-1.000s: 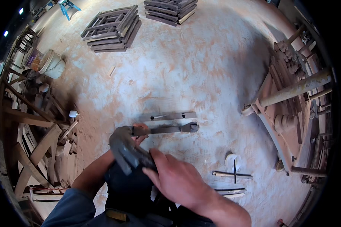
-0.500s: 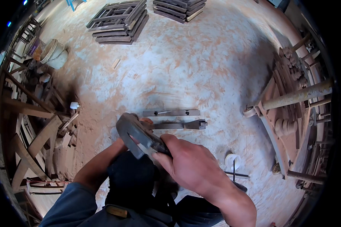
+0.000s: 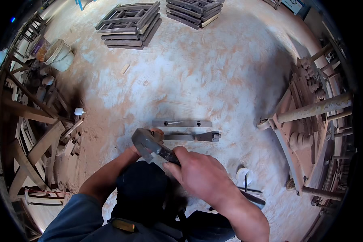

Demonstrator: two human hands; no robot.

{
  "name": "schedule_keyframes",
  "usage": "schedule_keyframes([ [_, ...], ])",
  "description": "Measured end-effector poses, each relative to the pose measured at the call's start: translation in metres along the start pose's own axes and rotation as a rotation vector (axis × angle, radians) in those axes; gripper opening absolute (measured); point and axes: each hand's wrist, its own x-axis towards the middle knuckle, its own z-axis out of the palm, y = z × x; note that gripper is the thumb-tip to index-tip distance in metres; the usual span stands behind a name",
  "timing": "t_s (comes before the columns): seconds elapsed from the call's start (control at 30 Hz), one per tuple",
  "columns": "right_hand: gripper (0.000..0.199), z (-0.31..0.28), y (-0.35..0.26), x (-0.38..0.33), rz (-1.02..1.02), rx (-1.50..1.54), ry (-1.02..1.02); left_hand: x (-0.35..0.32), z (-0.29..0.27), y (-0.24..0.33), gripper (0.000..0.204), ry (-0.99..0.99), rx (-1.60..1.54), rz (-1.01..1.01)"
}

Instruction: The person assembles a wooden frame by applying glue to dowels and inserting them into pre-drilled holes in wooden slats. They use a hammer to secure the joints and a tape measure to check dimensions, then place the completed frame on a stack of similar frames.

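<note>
The dark wooden mallet (image 3: 149, 143) rises slightly; right hand (image 3: 199, 175) grip clenches its handle, left hand (image 3: 143, 148) mostly hidden, grip unclear.

A grey metal hammer head (image 3: 143, 141) sits over a floor (image 3: 213, 76) mottled pale grey-white and rusty orange with sawdust. Just beyond the hammer head lie two dark grey-brown wooden rails (image 3: 181, 124), the nearer one (image 3: 191, 137) ending in a darker block. Far beyond them, stacked lattice frames (image 3: 129, 24) show weathered grey-brown. Left of the frames stands a cream-white bucket (image 3: 60, 54). Below the hammer head, a blue sleeve (image 3: 74, 213) meets black fabric (image 3: 143, 189). A small white cup (image 3: 244, 176) sits to its right.
</note>
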Motion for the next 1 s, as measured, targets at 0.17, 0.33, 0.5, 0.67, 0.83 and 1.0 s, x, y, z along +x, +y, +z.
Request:
schedule_keyframes([
  [0.17, 0.034, 0.002, -0.003, -0.011, -0.052, 0.072, 0.080, 0.000, -0.002, -0.011, 0.045, 0.005, -0.069, -0.293],
  [0.33, 0.036, 0.004, 0.011, -0.011, -0.014, 0.020, 0.061, 0.010, 0.001, 0.003, 0.035, 0.004, 0.287, -0.067],
  [0.5, 0.030, 0.037, 0.066, -0.062, -0.058, 0.319, 0.476, 0.007, -0.001, -0.021, 0.027, 0.036, 0.729, 0.228],
  [0.67, 0.012, 0.073, 0.111, -0.080, 0.208, 0.972, 0.937, 0.012, 0.013, -0.035, 0.025, 0.094, 0.570, 0.020],
  [0.83, 0.013, 0.119, 0.176, -0.064, 0.296, 1.471, 1.229, 0.030, 0.015, -0.008, 0.015, 0.169, 0.316, -0.312],
  [1.0, 0.012, 0.181, 0.233, -0.062, 0.431, 1.737, 1.146, 0.055, 0.006, -0.004, 0.024, 0.128, -0.020, -0.327],
])
